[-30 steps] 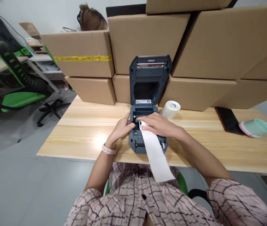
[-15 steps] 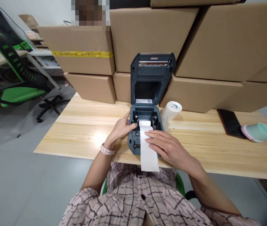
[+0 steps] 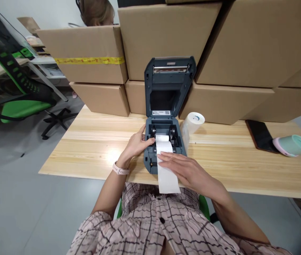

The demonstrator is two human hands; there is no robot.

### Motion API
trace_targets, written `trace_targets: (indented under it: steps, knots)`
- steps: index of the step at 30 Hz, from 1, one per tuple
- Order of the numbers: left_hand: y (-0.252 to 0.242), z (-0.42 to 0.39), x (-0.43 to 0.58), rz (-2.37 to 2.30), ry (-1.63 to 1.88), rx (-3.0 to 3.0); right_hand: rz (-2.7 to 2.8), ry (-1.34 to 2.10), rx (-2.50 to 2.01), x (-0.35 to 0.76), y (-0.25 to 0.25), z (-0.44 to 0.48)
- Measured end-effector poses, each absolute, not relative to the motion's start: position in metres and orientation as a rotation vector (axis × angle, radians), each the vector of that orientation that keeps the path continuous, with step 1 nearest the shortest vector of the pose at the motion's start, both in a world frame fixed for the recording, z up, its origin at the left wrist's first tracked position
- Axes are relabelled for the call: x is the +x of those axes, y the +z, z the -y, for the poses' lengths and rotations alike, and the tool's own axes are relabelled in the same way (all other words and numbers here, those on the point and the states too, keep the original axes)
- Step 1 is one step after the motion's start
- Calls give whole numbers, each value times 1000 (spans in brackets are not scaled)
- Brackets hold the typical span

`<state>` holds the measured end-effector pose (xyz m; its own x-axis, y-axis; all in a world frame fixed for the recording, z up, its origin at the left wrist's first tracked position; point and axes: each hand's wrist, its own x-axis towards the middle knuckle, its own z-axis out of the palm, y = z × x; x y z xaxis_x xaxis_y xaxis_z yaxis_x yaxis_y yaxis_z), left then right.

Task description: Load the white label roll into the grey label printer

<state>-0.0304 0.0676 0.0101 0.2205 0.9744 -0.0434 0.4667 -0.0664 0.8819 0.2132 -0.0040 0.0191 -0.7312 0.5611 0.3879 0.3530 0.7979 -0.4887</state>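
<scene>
A dark grey label printer (image 3: 149, 159) sits at the table's front with its lid (image 3: 166, 83) raised. Inside it lies a small white label roll (image 3: 162, 137), and its paper strip (image 3: 167, 180) runs forward past the table edge. My left hand (image 3: 137, 144) grips the printer's left side, thumb over the rim by the roll and fingers along the outer wall. Stretched flat across the strip are the fingers of my right hand (image 3: 186, 168), which rests palm down on it. Just right of the printer stands a larger white roll (image 3: 194, 122), with a loose translucent end hanging beside it.
Cardboard boxes (image 3: 163, 39) are stacked along the back of the wooden table (image 3: 86, 148). A black phone (image 3: 260, 136) and a mint-green cup (image 3: 295, 146) lie at the right. Behind the boxes is another person's head (image 3: 96, 12). A green chair (image 3: 25, 106) stands at left.
My right hand has shifted slightly down and left along the paper strip, its fingers flatter and closer together. My left hand keeps its place on the printer. The camera view has moved slightly.
</scene>
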Motion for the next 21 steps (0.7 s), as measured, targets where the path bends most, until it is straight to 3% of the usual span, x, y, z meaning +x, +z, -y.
trace_targets:
  steps: [21]
  knots:
    - [10,-67,-30,-1307,802,1575,2360,525,-752,204,12,18]
